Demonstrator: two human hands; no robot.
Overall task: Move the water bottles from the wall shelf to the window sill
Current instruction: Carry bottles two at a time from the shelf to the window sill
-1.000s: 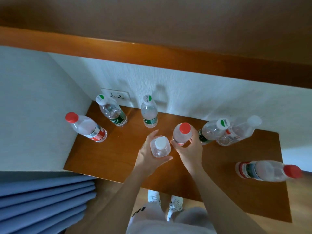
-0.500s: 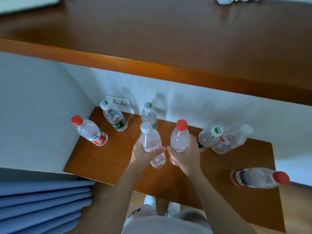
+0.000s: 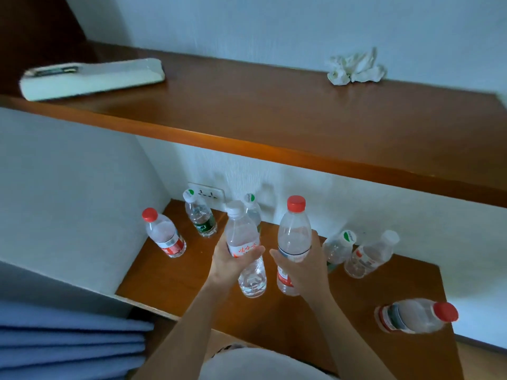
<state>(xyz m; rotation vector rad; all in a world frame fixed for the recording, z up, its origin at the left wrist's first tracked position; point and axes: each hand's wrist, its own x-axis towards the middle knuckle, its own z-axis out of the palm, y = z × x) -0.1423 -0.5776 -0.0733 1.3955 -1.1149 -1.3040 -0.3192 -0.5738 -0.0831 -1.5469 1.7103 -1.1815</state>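
My left hand [image 3: 231, 263] grips a clear white-capped bottle [image 3: 242, 237] by its middle, lifted above the lower wooden shelf [image 3: 170, 281]. My right hand [image 3: 304, 266] holds a red-capped bottle [image 3: 294, 234] upright beside it, also raised. Several other bottles stand on the shelf: a red-capped one [image 3: 163, 234] at the left, two green-dotted ones [image 3: 199, 215] [image 3: 253, 209] near the wall, two more [image 3: 338, 248] [image 3: 370, 255] at the right, and a red-capped one [image 3: 414, 316] near the right front edge.
A long upper wooden shelf [image 3: 274, 124] overhangs the bottles, carrying a white pouch [image 3: 90, 78] and a crumpled tissue [image 3: 355, 68]. A wall socket [image 3: 207, 194] sits behind the bottles. Blue curtain folds [image 3: 63, 344] hang at the lower left.
Both hands have lifted their bottles off the lower shelf and raised them. My view has tilted up, bringing the upper shelf's top into sight.
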